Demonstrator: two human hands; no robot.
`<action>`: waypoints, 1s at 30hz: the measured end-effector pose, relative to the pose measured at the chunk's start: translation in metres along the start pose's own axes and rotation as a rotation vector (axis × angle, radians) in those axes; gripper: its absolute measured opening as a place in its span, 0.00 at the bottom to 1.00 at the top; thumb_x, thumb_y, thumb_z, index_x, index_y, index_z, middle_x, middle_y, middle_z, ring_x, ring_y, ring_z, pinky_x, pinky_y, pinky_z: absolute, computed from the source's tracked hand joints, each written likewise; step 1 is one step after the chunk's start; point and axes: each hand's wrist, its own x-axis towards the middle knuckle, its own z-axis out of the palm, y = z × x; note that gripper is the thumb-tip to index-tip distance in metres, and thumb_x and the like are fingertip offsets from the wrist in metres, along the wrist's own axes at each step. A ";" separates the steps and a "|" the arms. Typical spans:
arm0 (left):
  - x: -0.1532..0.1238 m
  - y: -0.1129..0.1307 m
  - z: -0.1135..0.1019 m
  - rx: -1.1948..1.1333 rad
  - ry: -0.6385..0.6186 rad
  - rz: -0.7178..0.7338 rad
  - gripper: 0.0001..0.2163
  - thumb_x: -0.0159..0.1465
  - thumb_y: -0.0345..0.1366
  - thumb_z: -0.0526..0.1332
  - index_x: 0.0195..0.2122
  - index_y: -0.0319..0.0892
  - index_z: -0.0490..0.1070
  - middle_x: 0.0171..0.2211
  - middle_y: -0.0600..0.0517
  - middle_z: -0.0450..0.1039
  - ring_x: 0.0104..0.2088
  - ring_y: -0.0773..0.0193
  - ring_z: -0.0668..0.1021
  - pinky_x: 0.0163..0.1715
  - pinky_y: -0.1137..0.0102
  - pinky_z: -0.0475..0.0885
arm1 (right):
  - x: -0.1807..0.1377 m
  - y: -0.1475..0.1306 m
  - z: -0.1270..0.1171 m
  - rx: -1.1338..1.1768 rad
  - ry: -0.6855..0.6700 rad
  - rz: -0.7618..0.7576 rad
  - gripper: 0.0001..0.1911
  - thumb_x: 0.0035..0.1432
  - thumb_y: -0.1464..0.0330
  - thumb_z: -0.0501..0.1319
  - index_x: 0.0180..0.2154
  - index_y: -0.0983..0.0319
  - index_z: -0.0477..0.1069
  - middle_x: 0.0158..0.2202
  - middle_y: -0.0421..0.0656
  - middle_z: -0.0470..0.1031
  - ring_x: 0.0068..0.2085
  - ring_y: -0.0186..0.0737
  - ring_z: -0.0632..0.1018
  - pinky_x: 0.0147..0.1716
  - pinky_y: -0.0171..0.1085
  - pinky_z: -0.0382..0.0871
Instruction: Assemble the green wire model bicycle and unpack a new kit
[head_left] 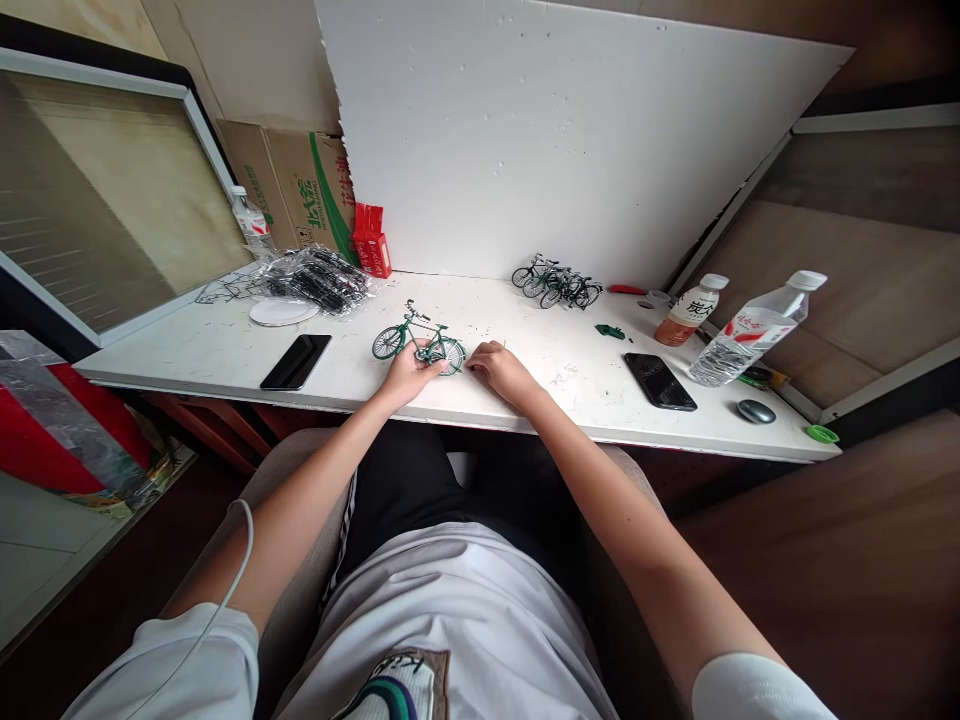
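Note:
A small green model bicycle [417, 341] stands upright on the white table [525, 380], near the front edge. My left hand [407, 374] is closed around its rear wheel and frame from below. My right hand [498, 368] rests on the table just right of that wheel, fingers curled in a pinch near the wheel's edge; what it pinches is too small to make out. Several finished model bicycles [556, 281] stand in a cluster at the back of the table. A small green part [610, 331] lies to the right.
Two black phones [295, 361] [660, 381] lie on the table. Plastic bags of parts [319, 277], a white disc [283, 312], a red box [372, 240] and a cardboard box [300, 190] sit at the back left. Two bottles [688, 311] [754, 330], a mouse [755, 411] and a green cap [822, 434] are at the right.

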 end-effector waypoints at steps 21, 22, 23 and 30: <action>0.000 0.005 0.000 -0.018 0.011 -0.002 0.30 0.53 0.42 0.81 0.51 0.43 0.70 0.46 0.45 0.85 0.44 0.53 0.87 0.57 0.51 0.81 | 0.005 -0.044 0.011 0.411 0.507 0.067 0.18 0.79 0.53 0.53 0.61 0.53 0.71 0.46 0.48 0.77 0.37 0.44 0.79 0.42 0.48 0.81; 0.000 0.005 0.001 -0.021 0.013 -0.001 0.30 0.53 0.42 0.82 0.51 0.43 0.70 0.46 0.45 0.85 0.44 0.53 0.87 0.57 0.51 0.81 | 0.005 -0.047 0.012 0.398 0.500 0.052 0.17 0.80 0.54 0.52 0.57 0.53 0.73 0.46 0.48 0.77 0.38 0.44 0.80 0.43 0.49 0.81; 0.000 0.005 0.001 -0.025 0.013 -0.001 0.30 0.52 0.43 0.82 0.51 0.43 0.69 0.46 0.45 0.85 0.44 0.53 0.87 0.57 0.51 0.80 | 0.005 -0.050 0.013 0.387 0.499 0.044 0.16 0.80 0.55 0.52 0.53 0.54 0.74 0.45 0.48 0.77 0.39 0.45 0.80 0.44 0.49 0.81; -0.002 0.006 0.001 -0.030 0.014 0.001 0.30 0.53 0.43 0.81 0.51 0.43 0.69 0.46 0.45 0.84 0.44 0.53 0.86 0.57 0.52 0.80 | 0.003 -0.049 0.017 0.339 0.485 0.022 0.16 0.80 0.60 0.50 0.46 0.56 0.74 0.44 0.49 0.77 0.40 0.45 0.80 0.46 0.48 0.79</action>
